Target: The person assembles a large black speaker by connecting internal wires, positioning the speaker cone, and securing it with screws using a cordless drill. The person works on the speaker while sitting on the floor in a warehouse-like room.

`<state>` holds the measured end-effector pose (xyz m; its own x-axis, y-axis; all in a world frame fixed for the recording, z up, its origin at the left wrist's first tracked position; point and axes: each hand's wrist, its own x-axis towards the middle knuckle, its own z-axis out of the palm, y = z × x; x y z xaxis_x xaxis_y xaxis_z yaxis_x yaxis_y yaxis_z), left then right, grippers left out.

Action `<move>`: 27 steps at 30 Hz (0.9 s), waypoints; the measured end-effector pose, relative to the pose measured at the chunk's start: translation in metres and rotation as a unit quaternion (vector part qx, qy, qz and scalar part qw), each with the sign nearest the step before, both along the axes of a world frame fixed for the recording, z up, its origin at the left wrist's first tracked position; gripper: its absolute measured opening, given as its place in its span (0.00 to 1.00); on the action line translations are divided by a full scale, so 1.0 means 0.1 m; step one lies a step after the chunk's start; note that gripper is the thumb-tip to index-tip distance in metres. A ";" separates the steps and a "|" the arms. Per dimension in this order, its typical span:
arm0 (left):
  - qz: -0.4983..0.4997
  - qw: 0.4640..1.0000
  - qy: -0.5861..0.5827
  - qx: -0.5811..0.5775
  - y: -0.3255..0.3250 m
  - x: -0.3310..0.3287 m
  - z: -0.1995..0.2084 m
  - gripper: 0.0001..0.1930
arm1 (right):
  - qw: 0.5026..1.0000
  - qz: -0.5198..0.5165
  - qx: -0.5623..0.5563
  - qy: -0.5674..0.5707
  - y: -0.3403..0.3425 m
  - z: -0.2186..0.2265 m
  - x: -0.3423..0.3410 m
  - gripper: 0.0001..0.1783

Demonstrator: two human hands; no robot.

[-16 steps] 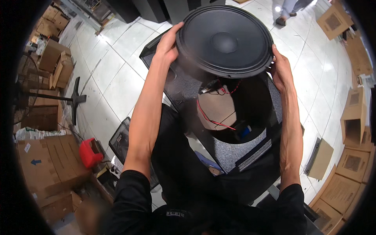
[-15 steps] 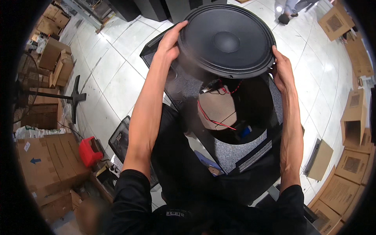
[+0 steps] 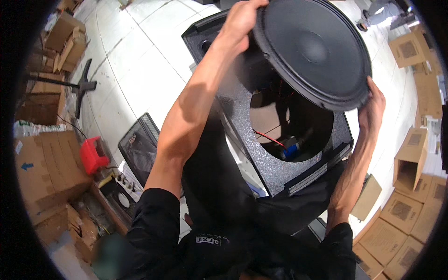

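A large round black speaker driver [image 3: 312, 51] is held tilted above a black textured speaker cabinet [image 3: 270, 158]. My left hand [image 3: 240, 21] grips the driver's upper left rim. My right hand [image 3: 371, 107] grips its lower right rim. Below the driver, the cabinet's round cutout [image 3: 291, 123] is open, with red wires and a blue part visible inside.
Brown cardboard boxes [image 3: 42, 168] are stacked at the left, and more boxes [image 3: 410, 205] lie at the right. A red object [image 3: 93, 154] and a black mesh grille [image 3: 140, 149] rest on the white tiled floor. A black stand base [image 3: 84, 86] is further left.
The driver has been lifted and tilted off the cabinet, exposing more of the round cutout. Both hands rose with it.
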<state>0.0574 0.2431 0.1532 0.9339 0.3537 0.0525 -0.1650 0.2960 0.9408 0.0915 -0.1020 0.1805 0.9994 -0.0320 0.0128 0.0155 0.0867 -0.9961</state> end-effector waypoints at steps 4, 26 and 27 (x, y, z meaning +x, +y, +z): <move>-0.025 0.998 0.053 -0.019 -0.29 -0.22 0.11 0.20 | 0.999 -0.029 -0.013 0.039 -0.32 0.07 -0.42 0.21; -0.051 0.971 0.230 0.046 -0.59 -1.09 -0.62 0.16 | 0.985 -0.086 -0.002 0.147 -0.62 -0.76 -1.66 0.15; -0.023 0.979 0.196 0.056 -0.65 -1.14 -0.62 0.17 | 0.976 -0.134 -0.030 0.170 -0.63 -0.78 -1.65 0.18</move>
